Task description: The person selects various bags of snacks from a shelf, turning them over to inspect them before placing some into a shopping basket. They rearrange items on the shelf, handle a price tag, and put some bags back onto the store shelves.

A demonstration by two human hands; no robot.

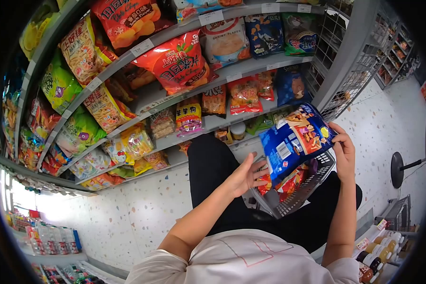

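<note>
A blue snack bag [296,137] with a barcode and a picture of snack pieces is tilted above the grey shopping basket [307,189]. My right hand [344,150] pinches the bag at its right edge. Beside the bag's lower left side is my left hand [245,176], fingers spread and holding nothing. Inside the basket lie red snack packets [292,183], partly covered by the blue bag. The basket sits between my legs, low over the floor.
Curved store shelves [175,102] full of snack bags run along the front and left. A wire mesh rack [350,80] stands at the right. Bottled drinks [386,251] are at the lower right, near another basket [396,215]. A round black base [396,170] with a pole stands on the speckled floor.
</note>
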